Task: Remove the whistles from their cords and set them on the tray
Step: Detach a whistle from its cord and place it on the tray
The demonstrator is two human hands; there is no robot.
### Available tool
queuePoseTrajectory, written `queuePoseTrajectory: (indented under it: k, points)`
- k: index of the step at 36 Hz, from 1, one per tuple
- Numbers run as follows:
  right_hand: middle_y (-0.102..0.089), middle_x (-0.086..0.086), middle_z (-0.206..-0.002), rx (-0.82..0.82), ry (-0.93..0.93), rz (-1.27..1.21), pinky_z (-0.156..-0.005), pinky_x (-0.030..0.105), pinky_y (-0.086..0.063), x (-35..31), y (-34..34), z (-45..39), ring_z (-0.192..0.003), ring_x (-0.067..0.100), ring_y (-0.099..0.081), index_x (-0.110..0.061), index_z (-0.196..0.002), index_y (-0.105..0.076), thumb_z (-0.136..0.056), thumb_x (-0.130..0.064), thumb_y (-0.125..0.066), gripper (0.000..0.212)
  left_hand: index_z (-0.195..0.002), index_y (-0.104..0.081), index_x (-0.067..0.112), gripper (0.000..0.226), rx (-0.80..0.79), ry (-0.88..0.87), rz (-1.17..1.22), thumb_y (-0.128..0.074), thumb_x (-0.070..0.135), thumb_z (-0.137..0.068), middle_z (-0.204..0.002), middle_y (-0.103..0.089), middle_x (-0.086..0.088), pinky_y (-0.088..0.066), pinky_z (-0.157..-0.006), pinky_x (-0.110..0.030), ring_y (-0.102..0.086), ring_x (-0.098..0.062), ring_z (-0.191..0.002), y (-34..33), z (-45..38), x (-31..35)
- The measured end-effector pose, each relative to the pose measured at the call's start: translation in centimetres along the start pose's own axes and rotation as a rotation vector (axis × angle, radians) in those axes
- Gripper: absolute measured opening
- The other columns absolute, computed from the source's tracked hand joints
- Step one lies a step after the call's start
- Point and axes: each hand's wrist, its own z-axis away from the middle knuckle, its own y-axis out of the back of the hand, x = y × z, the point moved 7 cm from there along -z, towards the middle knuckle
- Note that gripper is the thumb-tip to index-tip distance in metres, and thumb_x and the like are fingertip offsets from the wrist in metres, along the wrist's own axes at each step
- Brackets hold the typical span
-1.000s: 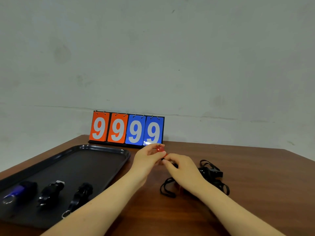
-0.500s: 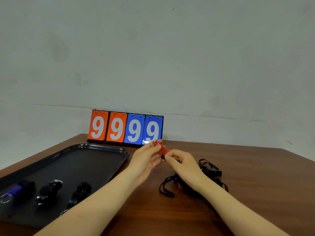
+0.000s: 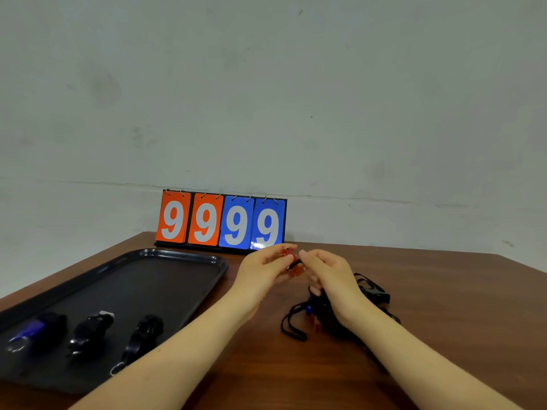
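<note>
- Red whistle (image 3: 291,258) sits raised off the table, pinched between both hands, to the right of the tray's (image 3: 177,257) far right corner and just in front of the scoreboard (image 3: 223,221); it is small and half hidden by fingers, so its long axis is only a guess: it seems to run slanting down toward the right hand
- Left hand (image 3: 263,269) grips the whistle's upper end, fingers curled round it; this hand lies between the whistle and the tray, so it is the nearer one for the carry across
- Right hand (image 3: 328,272) pinches at the whistle's lower end, where a short dark bit of cord (image 3: 295,264) shows; whether the fingertips hold the clip or the cord itself is too small to tell
- Pile of black cords (image 3: 370,291) lies on the table right of the tray, beneath and behind the right wrist; a spot of blue and a spot of red in it suggest more whistles yet to free
- Three whistles (image 3: 94,329) already rest in a row at the near end of the tray, one with blue, two black
- My judgement: the step in hand is parting whistle from cord; the pull should go leftward with the left hand, toward the tray, while the right holds the cord back; the tray's middle and far part offer room to set it down
</note>
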Motion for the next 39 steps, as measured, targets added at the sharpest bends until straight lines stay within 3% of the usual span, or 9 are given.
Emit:
queuePoseTrajectory:
  k: [4,10,13,19,25,29,31,34,39]
  points:
    - [-0.038,-0.004,-0.052,-0.035,-0.049,-0.086,-0.045,0.022,-0.031,0.5,-0.1,-0.1,-0.047,0.011,-0.031,-0.015,-0.065,-0.06,-0.094,-0.027,-0.058,0.031,-0.111,-0.069,0.015,0.024,0.004,-0.019,-0.039,-0.059,0.004,-0.092,-0.098,-0.073,0.002,-0.055,-0.074,-0.019,-0.071,-0.008,-0.09,-0.1,0.1,0.2]
    - [-0.033,-0.004,-0.052,-0.007,-0.079,-0.183,-0.044,0.021,-0.028,0.9,0.3,-0.4,-0.047,0.01,-0.027,-0.012,-0.068,-0.057,-0.094,-0.026,-0.059,0.03,-0.115,-0.068,0.012,0.026,-0.006,0.022,0.0,-0.06,0.004,-0.091,-0.107,-0.071,-0.008,-0.057,-0.087,-0.031,-0.071,-0.013,-0.095,-0.1,0.1,0.3]
    - [-0.035,-0.006,-0.051,-0.001,-0.034,-0.135,-0.045,0.021,-0.028,0.2,0.8,-0.4,-0.047,0.009,-0.028,-0.012,-0.068,-0.06,-0.094,-0.027,-0.058,0.03,-0.113,-0.069,0.013,0.024,-0.067,0.053,0.011,-0.059,0.006,-0.092,-0.105,-0.073,-0.006,-0.056,-0.089,-0.034,-0.071,-0.016,-0.096,-0.5,0.1,0.6]
    - [-0.04,-0.005,-0.048,0.062,0.015,0.01,-0.048,0.025,-0.029,-0.6,2.1,-0.7,-0.046,0.013,-0.03,-0.001,-0.08,-0.065,-0.091,-0.031,-0.062,0.032,-0.112,-0.067,0.005,0.023,-0.181,0.186,0.237,-0.057,0.005,-0.092,-0.109,-0.071,-0.013,-0.058,-0.077,-0.03,-0.069,-0.027,-0.102,-1.4,0.8,0.7]
    - [-0.06,0.001,-0.063,0.065,0.065,0.0,-0.051,0.023,-0.037,-0.9,1.9,-0.4,-0.054,0.012,-0.043,-0.012,-0.083,-0.073,-0.092,-0.029,-0.059,0.024,-0.088,-0.077,0.002,0.019,-0.259,0.271,0.552,-0.061,0.004,-0.077,-0.105,-0.07,-0.023,-0.059,-0.08,-0.035,-0.069,-0.033,-0.098,-3.0,1.4,0.7]
    - [-0.072,0.0,-0.081,0.044,0.078,-0.022,-0.06,0.017,-0.047,-0.9,1.1,-0.3,-0.07,0.009,-0.064,-0.019,-0.089,-0.075,-0.096,-0.025,-0.054,0.023,-0.081,-0.078,0.001,0.016,-0.232,0.293,0.637,-0.063,0.004,-0.075,-0.094,-0.072,-0.02,-0.06,-0.076,-0.033,-0.072,-0.029,-0.088,-3.4,1.7,0.7]
    - [-0.072,-0.003,-0.077,0.073,0.115,0.071,-0.061,0.011,-0.047,-0.9,1.2,-0.2,-0.069,0.002,-0.064,-0.016,-0.083,-0.071,-0.096,-0.022,-0.054,0.023,-0.089,-0.077,0.002,0.02,-0.215,0.297,0.666,-0.064,0.006,-0.075,-0.095,-0.072,-0.018,-0.061,-0.071,-0.03,-0.073,-0.027,-0.084,-3.3,1.8,0.8]
    - [-0.064,0.011,-0.073,0.111,0.184,0.314,-0.062,0.02,-0.044,-0.4,1.3,-0.4,-0.062,0.007,-0.051,-0.005,-0.084,-0.066,-0.099,-0.019,-0.049,0.026,-0.084,-0.079,0.008,0.018,-0.165,0.282,0.658,-0.066,0.011,-0.074,-0.096,-0.073,-0.016,-0.06,-0.064,-0.025,-0.072,-0.021,-0.078,-2.7,1.6,0.9]
    - [-0.056,-0.01,-0.057,0.078,0.201,0.477,-0.053,0.011,-0.038,-0.1,0.4,-0.3,-0.051,-0.002,-0.05,-0.029,-0.077,-0.059,-0.1,-0.018,-0.045,0.029,-0.082,-0.078,0.004,0.016,-0.092,0.263,0.684,-0.067,0.006,-0.07,-0.097,-0.072,-0.02,-0.059,-0.063,-0.023,-0.073,-0.023,-0.078,-2.1,0.5,-0.2]
